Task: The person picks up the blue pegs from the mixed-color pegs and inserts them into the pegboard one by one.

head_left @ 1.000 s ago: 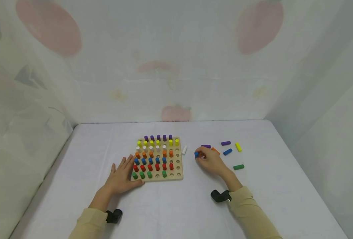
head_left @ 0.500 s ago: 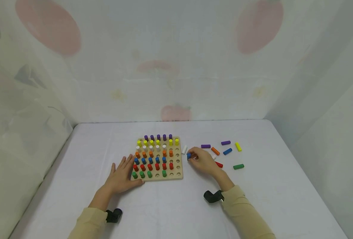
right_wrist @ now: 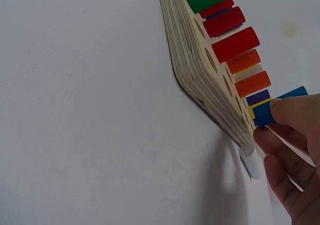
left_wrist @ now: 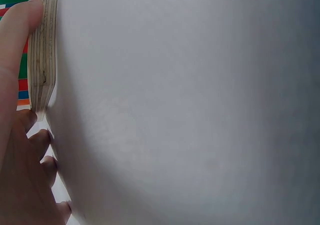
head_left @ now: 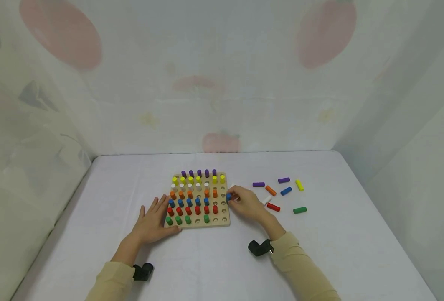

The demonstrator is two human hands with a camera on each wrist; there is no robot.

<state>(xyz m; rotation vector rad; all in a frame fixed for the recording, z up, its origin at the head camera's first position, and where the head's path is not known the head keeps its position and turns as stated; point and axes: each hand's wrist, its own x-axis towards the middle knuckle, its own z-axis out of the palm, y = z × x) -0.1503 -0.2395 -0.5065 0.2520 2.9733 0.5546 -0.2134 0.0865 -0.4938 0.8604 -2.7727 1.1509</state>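
Note:
A wooden pegboard (head_left: pixel 203 224) stands on the white table, with rows of purple, yellow, white, orange, blue, red and green pegs upright in its holes. Several holes toward its right side hold no peg. My right hand (head_left: pixel 247 203) pinches a blue peg (right_wrist: pixel 280 106) between thumb and fingers at the board's right edge. My left hand (head_left: pixel 151 223) lies with fingers spread against the board's left side, its thumb on the front corner. In the left wrist view, the thumb (left_wrist: pixel 22 27) touches the layered edge of the board (left_wrist: pixel 42 60).
Loose pegs lie right of the board: purple (head_left: pixel 258 184), orange (head_left: pixel 270 190), red (head_left: pixel 273 207), blue (head_left: pixel 286 191), yellow (head_left: pixel 299 185) and green (head_left: pixel 300 210). A white peg (right_wrist: pixel 251 161) lies close beside the board, mostly hidden by my right hand in the head view.
My right hand has moved left with the blue peg, from among the loose pegs to the board's right edge, uncovering a red and a white peg. The left hand has stayed put.

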